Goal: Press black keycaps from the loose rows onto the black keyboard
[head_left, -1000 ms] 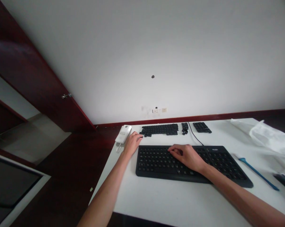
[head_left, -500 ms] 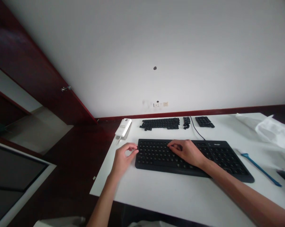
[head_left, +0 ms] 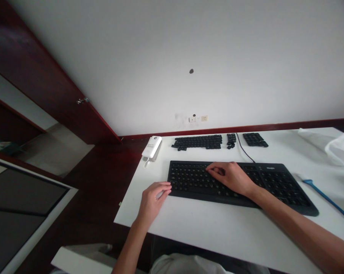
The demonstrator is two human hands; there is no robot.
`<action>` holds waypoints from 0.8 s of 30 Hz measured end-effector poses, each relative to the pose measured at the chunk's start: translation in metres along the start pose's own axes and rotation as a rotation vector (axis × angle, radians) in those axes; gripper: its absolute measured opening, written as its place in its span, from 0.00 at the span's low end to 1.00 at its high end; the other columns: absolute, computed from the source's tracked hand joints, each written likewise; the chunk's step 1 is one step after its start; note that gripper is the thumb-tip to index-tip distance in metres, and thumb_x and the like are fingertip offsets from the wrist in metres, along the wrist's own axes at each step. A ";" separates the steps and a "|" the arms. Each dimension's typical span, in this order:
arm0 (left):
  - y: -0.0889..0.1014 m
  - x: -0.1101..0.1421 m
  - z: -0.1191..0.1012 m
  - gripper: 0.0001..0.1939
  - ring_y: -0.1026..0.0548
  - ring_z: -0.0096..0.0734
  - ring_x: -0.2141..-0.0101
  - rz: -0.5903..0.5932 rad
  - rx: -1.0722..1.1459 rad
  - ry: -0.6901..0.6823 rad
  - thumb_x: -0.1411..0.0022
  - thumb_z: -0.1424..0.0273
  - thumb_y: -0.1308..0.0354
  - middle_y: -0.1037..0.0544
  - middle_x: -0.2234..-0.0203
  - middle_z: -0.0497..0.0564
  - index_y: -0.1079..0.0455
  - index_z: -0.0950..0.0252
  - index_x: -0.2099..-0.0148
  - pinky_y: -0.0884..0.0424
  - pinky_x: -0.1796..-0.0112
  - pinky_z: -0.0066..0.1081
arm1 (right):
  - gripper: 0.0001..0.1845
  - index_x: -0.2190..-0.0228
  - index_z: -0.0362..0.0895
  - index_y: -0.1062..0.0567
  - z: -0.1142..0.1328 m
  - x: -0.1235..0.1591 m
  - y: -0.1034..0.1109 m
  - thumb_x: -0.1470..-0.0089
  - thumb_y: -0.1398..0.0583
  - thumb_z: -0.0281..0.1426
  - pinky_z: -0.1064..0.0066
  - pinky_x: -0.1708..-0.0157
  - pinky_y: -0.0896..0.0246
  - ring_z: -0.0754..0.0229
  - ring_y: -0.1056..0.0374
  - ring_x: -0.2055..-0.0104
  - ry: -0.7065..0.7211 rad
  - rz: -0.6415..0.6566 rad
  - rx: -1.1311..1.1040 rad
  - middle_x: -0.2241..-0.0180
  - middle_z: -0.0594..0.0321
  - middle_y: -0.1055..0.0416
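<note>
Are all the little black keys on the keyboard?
No, groups of black keycaps lie on the white table, beyond the keyboard.

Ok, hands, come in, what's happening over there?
Left bare hand at long black keyboard, left end; right bare hand over its middle. Grips unclear. Right forearm in the way, crossing keyboard's right half.
</note>
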State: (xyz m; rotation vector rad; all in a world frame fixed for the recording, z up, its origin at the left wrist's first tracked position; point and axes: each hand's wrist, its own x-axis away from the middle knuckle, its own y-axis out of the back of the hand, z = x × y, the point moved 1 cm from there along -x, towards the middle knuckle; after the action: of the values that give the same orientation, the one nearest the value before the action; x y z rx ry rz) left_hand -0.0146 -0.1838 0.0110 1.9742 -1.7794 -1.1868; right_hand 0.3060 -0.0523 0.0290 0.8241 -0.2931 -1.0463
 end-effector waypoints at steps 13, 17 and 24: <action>0.000 -0.003 -0.004 0.07 0.18 0.36 0.53 0.002 0.030 0.052 0.28 0.70 0.40 0.16 0.56 0.54 0.20 0.61 0.58 0.20 0.48 0.40 | 0.14 0.61 0.48 0.16 0.004 0.000 0.002 0.38 0.40 0.40 0.68 0.72 0.41 0.60 0.32 0.75 0.030 -0.008 -0.008 0.75 0.64 0.24; -0.001 -0.002 -0.005 0.09 0.18 0.36 0.53 0.002 -0.040 0.000 0.27 0.70 0.42 0.16 0.55 0.54 0.20 0.60 0.56 0.20 0.49 0.40 | 0.15 0.61 0.48 0.16 0.003 0.000 0.002 0.38 0.40 0.41 0.68 0.72 0.42 0.60 0.33 0.75 0.033 -0.011 -0.010 0.75 0.64 0.25; 0.000 0.002 -0.015 0.12 0.19 0.37 0.52 0.000 -0.162 -0.087 0.28 0.75 0.44 0.16 0.53 0.53 0.20 0.58 0.51 0.20 0.48 0.40 | 0.14 0.61 0.49 0.16 0.001 0.000 0.001 0.37 0.41 0.40 0.68 0.70 0.43 0.61 0.35 0.75 0.033 0.001 -0.003 0.76 0.66 0.27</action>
State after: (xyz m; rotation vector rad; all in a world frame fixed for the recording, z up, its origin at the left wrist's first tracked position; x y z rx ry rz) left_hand -0.0041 -0.1909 0.0200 1.8579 -1.6646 -1.3893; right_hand 0.3063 -0.0525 0.0304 0.8375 -0.2632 -1.0313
